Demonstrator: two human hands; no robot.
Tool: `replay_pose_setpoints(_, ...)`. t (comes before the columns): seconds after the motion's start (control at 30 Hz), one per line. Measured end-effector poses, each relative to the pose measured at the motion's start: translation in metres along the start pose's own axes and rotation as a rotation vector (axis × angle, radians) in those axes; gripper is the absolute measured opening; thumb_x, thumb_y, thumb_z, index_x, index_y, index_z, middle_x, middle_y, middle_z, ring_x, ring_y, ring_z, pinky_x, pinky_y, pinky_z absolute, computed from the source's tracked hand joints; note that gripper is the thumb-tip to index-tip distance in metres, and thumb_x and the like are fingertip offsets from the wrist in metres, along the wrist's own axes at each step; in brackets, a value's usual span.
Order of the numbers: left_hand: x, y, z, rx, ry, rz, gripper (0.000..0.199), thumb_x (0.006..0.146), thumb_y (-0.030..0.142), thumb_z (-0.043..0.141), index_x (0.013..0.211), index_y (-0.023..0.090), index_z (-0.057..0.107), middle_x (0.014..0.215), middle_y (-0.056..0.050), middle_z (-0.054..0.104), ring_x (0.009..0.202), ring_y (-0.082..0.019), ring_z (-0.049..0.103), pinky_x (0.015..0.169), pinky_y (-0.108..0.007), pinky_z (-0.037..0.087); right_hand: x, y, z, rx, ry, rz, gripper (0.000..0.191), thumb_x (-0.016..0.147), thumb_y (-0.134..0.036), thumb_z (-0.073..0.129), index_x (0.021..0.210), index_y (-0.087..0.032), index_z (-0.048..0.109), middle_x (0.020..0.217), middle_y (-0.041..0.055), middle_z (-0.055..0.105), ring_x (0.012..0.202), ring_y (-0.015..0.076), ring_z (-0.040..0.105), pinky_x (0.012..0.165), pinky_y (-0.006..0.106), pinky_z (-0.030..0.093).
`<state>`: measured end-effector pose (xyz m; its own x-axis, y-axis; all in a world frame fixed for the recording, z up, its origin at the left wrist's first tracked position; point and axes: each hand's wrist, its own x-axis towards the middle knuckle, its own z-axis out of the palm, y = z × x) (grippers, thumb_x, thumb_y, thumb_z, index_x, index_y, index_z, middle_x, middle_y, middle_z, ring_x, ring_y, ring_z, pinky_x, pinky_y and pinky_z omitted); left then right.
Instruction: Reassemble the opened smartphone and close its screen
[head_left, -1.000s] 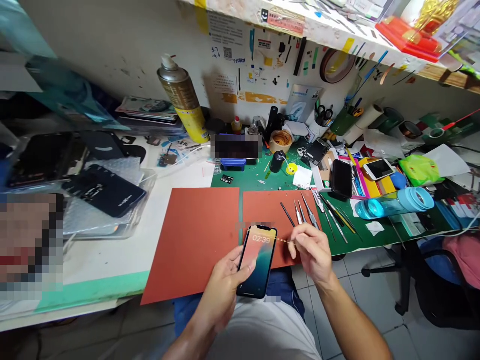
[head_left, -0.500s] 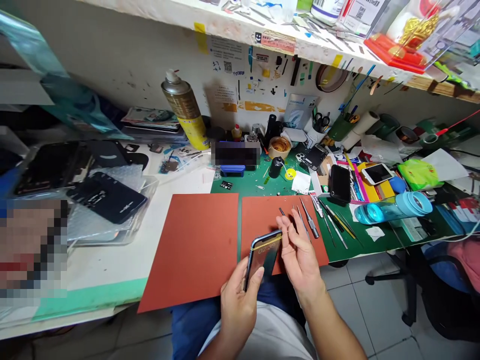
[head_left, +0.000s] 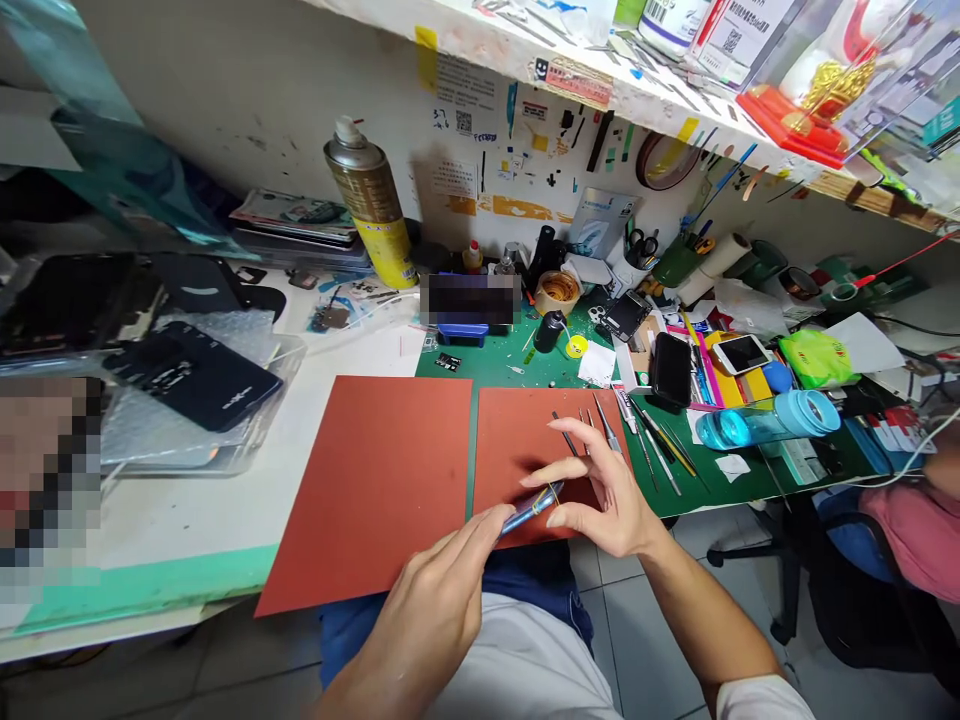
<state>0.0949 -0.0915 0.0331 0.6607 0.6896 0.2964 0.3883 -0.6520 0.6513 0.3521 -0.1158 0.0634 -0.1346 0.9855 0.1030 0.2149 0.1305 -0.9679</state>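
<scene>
A blue-edged phone (head_left: 527, 512) with a thin yellow rubber band around its far end is tilted nearly edge-on above the front edge of the right red-brown mat (head_left: 499, 450). My left hand (head_left: 442, 590) is wrapped round its near end, back of the hand up. At the far end, by the band, is my right hand (head_left: 604, 490), its fingers spread and curved around that end. Whether its fingertips touch the band is too small to tell. The phone's screen is hidden from view.
Another red-brown mat (head_left: 382, 480) lies at left. Tweezers and thin tools (head_left: 660, 445) lie at right, near a blue bottle (head_left: 772, 418). A spray can (head_left: 371, 205) stands behind. Dark phone parts (head_left: 199, 375) sit far left. Another person's pink sleeve (head_left: 911, 520) shows at right.
The phone has turned from showing its lit screen to nearly edge-on. My left hand has rolled over, back up. My right hand's fingers have opened around the far end. The view has shifted slightly.
</scene>
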Motion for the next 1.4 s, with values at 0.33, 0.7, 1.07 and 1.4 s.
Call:
replay_pose_setpoints(0.33,0.01,0.007,-0.008,0.173,-0.111,0.118,0.072,0.075,-0.008,0.036,0.135,0.015,0.068,0.123,-0.007,0.084,0.104,-0.023,0.085,0.083,-0.028,0.069,-0.001,-0.013,-0.006,-0.155,-0.142,-0.056,0.068,0.097,-0.03,0.079,0.156,-0.026,0.046,0.109,0.0061,0.087,0.102,0.025,0.085,0.094,0.038,0.061)
replay_pose_setpoints(0.7,0.01,0.002,-0.014,0.147,-0.161,0.086,0.069,0.081,-0.006,0.035,0.137,0.016,0.067,0.126,-0.007,0.084,0.107,-0.022,0.084,0.088,-0.027,0.068,-0.005,0.014,-0.004,0.055,0.212,-0.052,0.025,0.105,-0.037,0.06,0.114,-0.021,0.078,0.093,0.0094,0.081,0.085,0.0253,0.078,0.082,0.044,0.064)
replay_pose_setpoints(1.07,0.013,0.0,-0.017,0.207,-0.179,0.1,0.072,0.075,-0.008,0.036,0.133,0.016,0.07,0.117,-0.008,0.085,0.1,-0.024,0.084,0.078,-0.03,0.068,0.004,-0.025,-0.006,-0.454,-0.127,-0.323,0.017,0.106,-0.024,0.066,0.113,-0.019,0.081,0.099,0.0107,0.078,0.083,0.0201,0.075,0.071,0.032,0.064)
replay_pose_setpoints(1.4,0.011,-0.004,-0.016,0.145,-0.17,0.071,0.075,0.075,-0.007,0.038,0.136,0.022,0.071,0.117,-0.007,0.085,0.102,-0.024,0.084,0.083,-0.03,0.068,0.006,-0.027,-0.011,-0.459,-0.173,-0.327,0.02,0.107,-0.023,0.063,0.115,-0.021,0.081,0.099,0.0099,0.08,0.082,0.0209,0.076,0.071,0.033,0.066)
